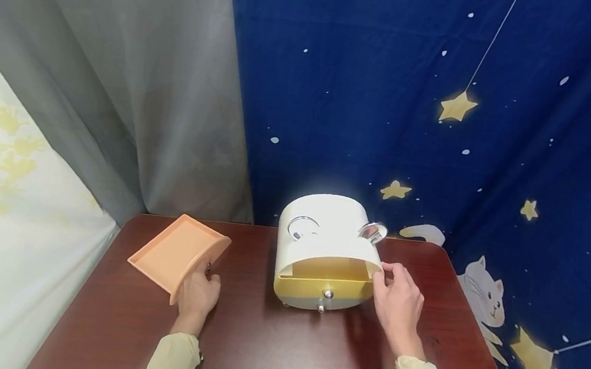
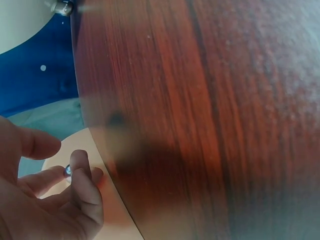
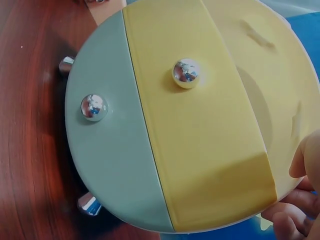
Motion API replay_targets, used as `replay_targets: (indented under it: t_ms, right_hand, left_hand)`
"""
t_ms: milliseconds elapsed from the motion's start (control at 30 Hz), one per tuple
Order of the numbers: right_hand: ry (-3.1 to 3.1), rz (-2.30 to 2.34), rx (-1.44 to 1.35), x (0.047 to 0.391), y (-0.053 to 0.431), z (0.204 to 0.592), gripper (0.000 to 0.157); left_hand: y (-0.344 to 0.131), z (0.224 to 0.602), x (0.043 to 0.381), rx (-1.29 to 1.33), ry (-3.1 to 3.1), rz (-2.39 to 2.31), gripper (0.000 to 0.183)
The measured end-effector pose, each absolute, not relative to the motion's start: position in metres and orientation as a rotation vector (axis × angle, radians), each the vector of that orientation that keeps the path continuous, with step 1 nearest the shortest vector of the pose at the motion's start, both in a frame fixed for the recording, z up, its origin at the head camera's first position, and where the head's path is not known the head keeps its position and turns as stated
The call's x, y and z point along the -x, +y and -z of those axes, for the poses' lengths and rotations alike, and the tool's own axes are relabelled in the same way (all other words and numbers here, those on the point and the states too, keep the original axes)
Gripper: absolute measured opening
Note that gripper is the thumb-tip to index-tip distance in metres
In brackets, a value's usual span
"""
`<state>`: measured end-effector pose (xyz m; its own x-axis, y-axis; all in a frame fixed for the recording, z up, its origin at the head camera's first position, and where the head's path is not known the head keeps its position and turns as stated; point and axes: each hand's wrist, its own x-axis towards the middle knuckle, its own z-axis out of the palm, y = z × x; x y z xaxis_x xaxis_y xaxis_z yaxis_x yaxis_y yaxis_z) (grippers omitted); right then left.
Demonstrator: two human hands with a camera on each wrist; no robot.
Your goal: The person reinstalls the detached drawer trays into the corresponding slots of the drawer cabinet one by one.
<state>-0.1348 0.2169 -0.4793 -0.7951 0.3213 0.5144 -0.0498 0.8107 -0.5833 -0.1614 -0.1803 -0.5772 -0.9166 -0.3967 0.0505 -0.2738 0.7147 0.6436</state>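
A small drawer cabinet (image 1: 323,229) with a white rounded shell stands on the table, its top compartment open at the front. Below the opening are a yellow drawer (image 3: 200,125) and a grey-green drawer (image 3: 115,150), both pushed in, each with a silver knob. My right hand (image 1: 399,298) pinches the shell's front right edge, thumb inside and fingers outside. To the left lies an orange drawer (image 1: 176,253) with a curved front. My left hand (image 1: 199,297) is at that front, fingers curled about its silver knob (image 2: 68,171), thumb apart from it.
Two round chrome-rimmed pieces (image 1: 373,232) stick up from the cabinet's top. Short metal feet (image 3: 89,204) hold it off the dark red wooden table (image 1: 279,349). Behind the table hang a grey curtain (image 1: 190,109) and a blue star-patterned curtain (image 1: 361,108).
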Motion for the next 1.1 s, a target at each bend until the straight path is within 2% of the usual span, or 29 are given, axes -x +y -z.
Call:
replay_targets:
  t_ms: [600, 1000, 1100]
  right_hand:
    - [-2.499, -0.947, 0.158, 0.140, 0.231, 0.470, 0.018]
    - [-2.734, -1.269, -0.041, 0.189, 0.254, 0.438, 0.057]
    - [-2.729, -1.331, -0.046, 0.197, 0.251, 0.429, 0.060]
  left_hand:
    - [-0.183, 0.578, 0.161, -0.534, -2.738, 1.000, 0.050]
    - [-0.182, 0.578, 0.161, -0.532, -2.712, 0.989, 0.046]
    - [-0.181, 0.577, 0.161, -0.535, -2.719, 0.976, 0.046]
